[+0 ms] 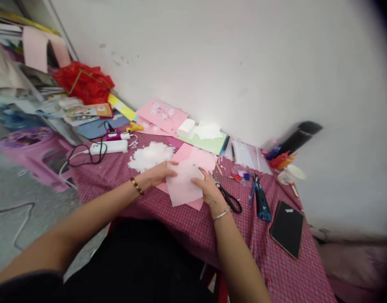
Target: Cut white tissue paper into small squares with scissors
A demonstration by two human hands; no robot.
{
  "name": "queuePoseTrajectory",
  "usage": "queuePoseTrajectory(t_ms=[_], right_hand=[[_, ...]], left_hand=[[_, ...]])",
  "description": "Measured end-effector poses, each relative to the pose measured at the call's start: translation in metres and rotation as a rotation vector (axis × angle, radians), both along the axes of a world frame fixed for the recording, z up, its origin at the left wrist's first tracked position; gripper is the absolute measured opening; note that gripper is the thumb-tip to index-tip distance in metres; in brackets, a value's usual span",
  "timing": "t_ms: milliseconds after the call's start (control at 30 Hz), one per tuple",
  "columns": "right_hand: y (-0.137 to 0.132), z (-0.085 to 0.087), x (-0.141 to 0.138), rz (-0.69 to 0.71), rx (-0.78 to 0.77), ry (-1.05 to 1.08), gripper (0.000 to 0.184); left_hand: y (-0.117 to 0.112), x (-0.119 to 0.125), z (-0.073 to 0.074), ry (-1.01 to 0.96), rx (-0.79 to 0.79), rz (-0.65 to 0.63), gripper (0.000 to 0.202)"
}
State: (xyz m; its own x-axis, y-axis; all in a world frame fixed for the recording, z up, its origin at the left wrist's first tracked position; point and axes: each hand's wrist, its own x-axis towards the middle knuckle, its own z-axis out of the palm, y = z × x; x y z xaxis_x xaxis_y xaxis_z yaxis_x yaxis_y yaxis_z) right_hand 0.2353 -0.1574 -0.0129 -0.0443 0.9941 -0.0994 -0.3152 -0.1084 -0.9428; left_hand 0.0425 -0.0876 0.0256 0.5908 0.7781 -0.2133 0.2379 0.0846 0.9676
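Observation:
A pale pink sheet of paper point(183, 185) is held over the red checked tablecloth point(187, 227). My left hand point(160, 172) grips its left edge, fingers curled onto the sheet. My right hand point(209, 189) pinches its right edge, thumb on top. Under the sheet lie more pink sheets point(196, 158). A heap of white paper scraps point(151, 155) lies just beyond my left hand. Black-handled scissors point(229, 198) rest right beside my right wrist.
A black tablet point(287, 227), blue pens point(261, 202) and a black cylinder point(299, 136) lie to the right. A white power strip with black cable point(110, 146), a pink card with white flowers point(162, 114) and a red bag point(83, 82) sit left and behind. The wall is close behind.

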Motion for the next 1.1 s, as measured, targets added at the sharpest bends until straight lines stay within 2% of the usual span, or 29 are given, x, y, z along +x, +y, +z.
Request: queuePoseTrajectory(t_ms=[67,133,300,433,567,633,667,700,733,767,800,867,900,933,1033,1100], right_hand=[[0.001,-0.007,-0.001,0.016,-0.024,-0.050,0.053],[0.001,-0.013,-0.001,0.018,-0.044,-0.108,0.051],[0.000,-0.018,-0.008,0.098,-0.128,-0.202,0.061],[-0.008,-0.005,-0.019,0.219,-0.198,-0.236,0.058],[-0.029,0.021,-0.014,0.289,-0.173,-0.261,0.045],[-0.046,0.030,0.001,0.260,-0.150,-0.305,0.035],[-0.056,0.033,0.011,0.187,-0.131,-0.357,0.026],[-0.066,0.033,0.022,0.046,-0.070,-0.501,0.019],[-0.075,0.031,0.033,-0.126,-0.044,-0.653,0.022],[-0.085,0.027,0.043,-0.282,-0.037,-0.813,0.028],[-0.094,0.022,0.050,-0.356,-0.025,-0.986,0.035],[-0.106,0.010,0.058,-0.382,-0.029,-1.300,0.042],[-0.110,0.004,0.059,-0.370,-0.040,-1.399,0.044],[-0.112,-0.001,0.057,-0.357,-0.056,-1.462,0.045],[-0.109,-0.008,0.049,-0.358,-0.105,-1.522,0.047],[-0.103,-0.008,0.046,-0.353,-0.126,-1.554,0.048]], left_hand=[[0.015,-0.002,0.005,0.116,0.044,-0.003,0.064],[0.033,0.002,0.010,0.229,0.104,-0.061,0.065],[0.076,0.032,0.016,0.399,0.276,-0.220,0.063],[0.089,0.049,0.015,0.448,0.365,-0.319,0.059],[0.091,0.044,0.021,0.417,0.399,-0.413,0.064],[0.093,0.040,0.025,0.394,0.386,-0.491,0.067],[0.095,0.039,0.027,0.374,0.373,-0.542,0.066],[0.096,0.040,0.030,0.342,0.346,-0.611,0.065],[0.097,0.042,0.033,0.292,0.294,-0.699,0.063],[0.097,0.045,0.037,0.241,0.214,-0.799,0.062],[0.096,0.048,0.043,0.195,0.115,-0.902,0.061],[0.090,0.053,0.058,0.155,-0.094,-1.078,0.061],[0.087,0.054,0.068,0.146,-0.135,-1.120,0.059],[0.084,0.053,0.079,0.136,-0.127,-1.149,0.055],[0.080,0.046,0.112,0.120,0.015,-1.093,0.039],[0.083,0.045,0.126,0.141,0.175,-1.165,0.038]])
